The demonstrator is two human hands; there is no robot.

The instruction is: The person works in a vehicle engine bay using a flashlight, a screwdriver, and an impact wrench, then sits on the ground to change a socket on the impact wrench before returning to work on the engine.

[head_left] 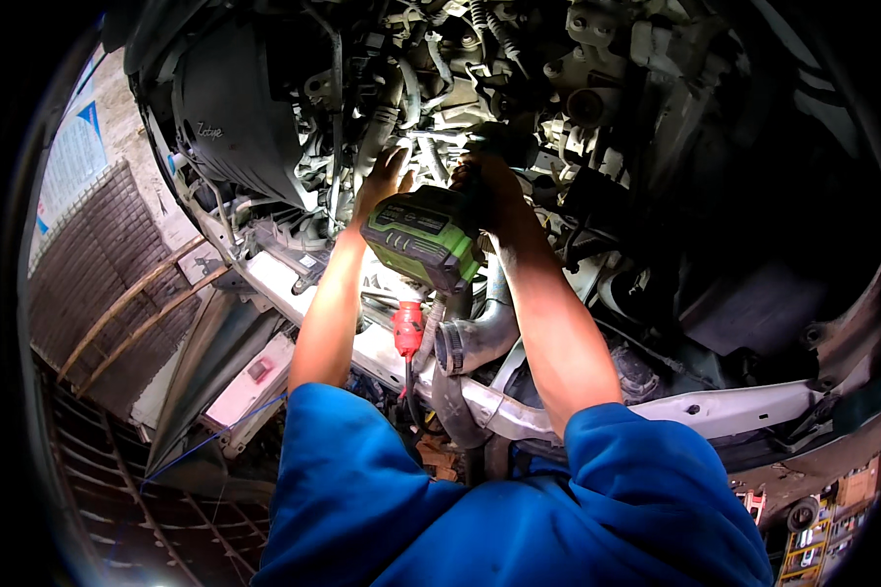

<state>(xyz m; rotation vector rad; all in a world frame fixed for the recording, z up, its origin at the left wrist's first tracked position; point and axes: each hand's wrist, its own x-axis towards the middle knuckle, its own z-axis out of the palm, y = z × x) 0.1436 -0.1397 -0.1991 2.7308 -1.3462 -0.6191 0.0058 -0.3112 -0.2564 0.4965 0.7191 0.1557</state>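
Note:
My right hand (491,186) is closed around the handle of a cordless power tool, deep in the engine bay of a vehicle. The tool's green and black battery pack (421,240) points back toward me, and its working end is hidden in shadow among the engine parts. Left of the tool, my left hand (386,181) is held with its fingers stretched out, close to a ribbed hose (377,132). It appears to hold nothing, though its palm side is partly hidden. Bright light falls on the metal parts around both hands.
Below the tool hangs a red cylindrical fitting (408,328) on a black cable. A thick grey hose (480,339) curves beside it. The pale front crossmember (734,411) runs between me and the engine. At left are a dark ribbed cover (235,117) and a brick wall (98,274).

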